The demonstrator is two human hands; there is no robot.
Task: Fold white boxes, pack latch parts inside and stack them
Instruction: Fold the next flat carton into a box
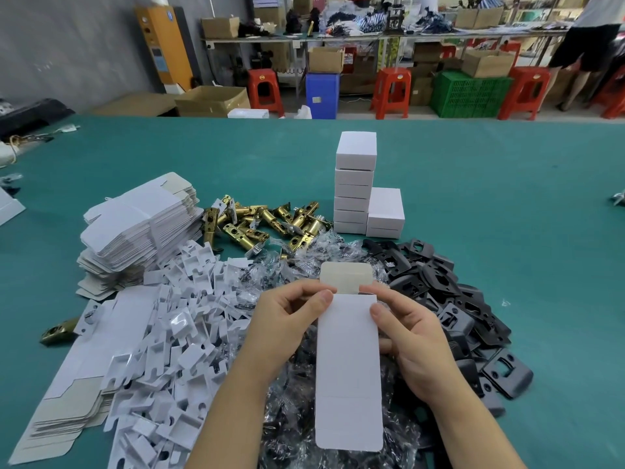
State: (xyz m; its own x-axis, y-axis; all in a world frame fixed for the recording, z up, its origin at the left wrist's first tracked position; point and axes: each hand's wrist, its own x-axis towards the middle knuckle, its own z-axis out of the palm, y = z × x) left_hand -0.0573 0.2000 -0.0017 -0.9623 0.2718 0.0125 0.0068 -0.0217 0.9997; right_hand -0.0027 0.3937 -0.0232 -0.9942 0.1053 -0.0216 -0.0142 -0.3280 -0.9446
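Item: flat white box blank [348, 370], beige flap up at 12 o'clock, pinched in my left grip [287, 319] and right grip [409, 336] above the surface [507, 198].

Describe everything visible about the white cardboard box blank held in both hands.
The flat white cardboard box blank is long, rectangular and unfolded, held upright over the parts piles. Its rounded top flap shows a beige inner side; a faint crease crosses near the rounded lower end. The left hand and right hand pinch its upper edges with thumbs in front.
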